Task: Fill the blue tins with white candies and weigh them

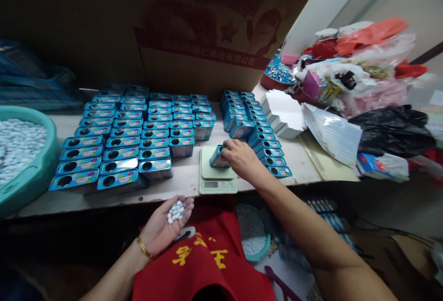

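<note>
My left hand [169,222] is palm up in front of the table edge, fingers stretched out, with a small heap of white candies [176,211] lying in the palm. My right hand [240,156] has its fingers closed on a blue tin [217,158], which sits on the pale green kitchen scale [218,175]. The scale's display is too small to read. To the left, rows of blue tins [155,153] stand with round dark openings on top. More blue tins [265,144] stand in two rows to the right of the scale.
A teal basin [51,153] of white candies stands at the far left, another basin [266,245] below the table. A cardboard box [207,29] rises behind. On the right are white stacked pieces [285,112], a red bowl [273,83] and plastic bags [391,130].
</note>
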Tool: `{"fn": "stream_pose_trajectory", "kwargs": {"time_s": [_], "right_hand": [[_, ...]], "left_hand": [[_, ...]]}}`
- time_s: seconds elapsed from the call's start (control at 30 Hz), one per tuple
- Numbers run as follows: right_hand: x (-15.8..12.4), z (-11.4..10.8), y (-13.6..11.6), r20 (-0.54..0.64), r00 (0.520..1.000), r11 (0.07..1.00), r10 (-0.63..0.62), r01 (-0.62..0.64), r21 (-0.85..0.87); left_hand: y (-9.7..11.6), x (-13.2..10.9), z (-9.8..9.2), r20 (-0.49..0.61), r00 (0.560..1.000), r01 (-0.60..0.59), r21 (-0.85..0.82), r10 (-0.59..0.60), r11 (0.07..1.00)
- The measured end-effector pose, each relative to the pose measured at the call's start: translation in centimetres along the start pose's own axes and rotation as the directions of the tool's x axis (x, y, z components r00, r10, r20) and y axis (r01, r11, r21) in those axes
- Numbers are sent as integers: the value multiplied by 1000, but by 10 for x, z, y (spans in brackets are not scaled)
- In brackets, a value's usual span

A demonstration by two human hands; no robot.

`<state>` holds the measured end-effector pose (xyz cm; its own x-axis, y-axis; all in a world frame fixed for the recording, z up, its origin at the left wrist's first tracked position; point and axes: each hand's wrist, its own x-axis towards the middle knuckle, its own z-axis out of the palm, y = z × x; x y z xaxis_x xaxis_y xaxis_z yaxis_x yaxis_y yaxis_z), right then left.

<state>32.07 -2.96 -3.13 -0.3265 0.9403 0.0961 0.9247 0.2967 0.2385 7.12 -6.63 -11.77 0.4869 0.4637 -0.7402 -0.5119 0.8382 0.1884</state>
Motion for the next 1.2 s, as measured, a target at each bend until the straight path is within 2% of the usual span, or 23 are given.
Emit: {"fn": "stream_pose_trajectory", "kwargs": {"time_s": [0.13, 0.23, 0.3, 0.43, 0.57, 0.8, 1.0, 1.1, 1.2], "right_hand": [[-6, -3, -5, -91, 996, 991, 22, -10, 133], [-23, -6, 9, -192, 969, 957, 153, -97, 274], [-36, -5, 21, -210, 948, 926, 238, -156, 344], [-56, 4, 35, -173, 923, 861, 344, -237, 450], [-65, 18, 33, -123, 888, 761, 444, -300, 576], [-60, 59, 16, 11, 851, 396, 525, -256, 882], [-49, 85, 14, 99, 838, 192, 536, -236, 953], [-42, 95, 9, 115, 858, 131, 501, -207, 970], [-35, 99, 3, 110, 869, 152, 483, -207, 967]], "left_hand": [[0, -1, 7, 32, 999, 0, 12, 0, 1000], [0, 0, 4, 34, 999, 5, 10, -5, 1000], [0, 1, 1, 39, 999, 13, 9, -13, 1000], [0, 7, -4, 44, 999, 25, 0, -25, 1000], [2, 9, -3, 38, 999, 21, 2, -21, 1000], [6, 12, 0, -14, 1000, 10, -8, -10, 1000], [8, 15, 0, -55, 998, 2, 7, -1, 1000], [9, 18, 9, -67, 998, -9, 7, 9, 1000], [12, 25, 24, -28, 999, -24, -6, 23, 1000]]}}
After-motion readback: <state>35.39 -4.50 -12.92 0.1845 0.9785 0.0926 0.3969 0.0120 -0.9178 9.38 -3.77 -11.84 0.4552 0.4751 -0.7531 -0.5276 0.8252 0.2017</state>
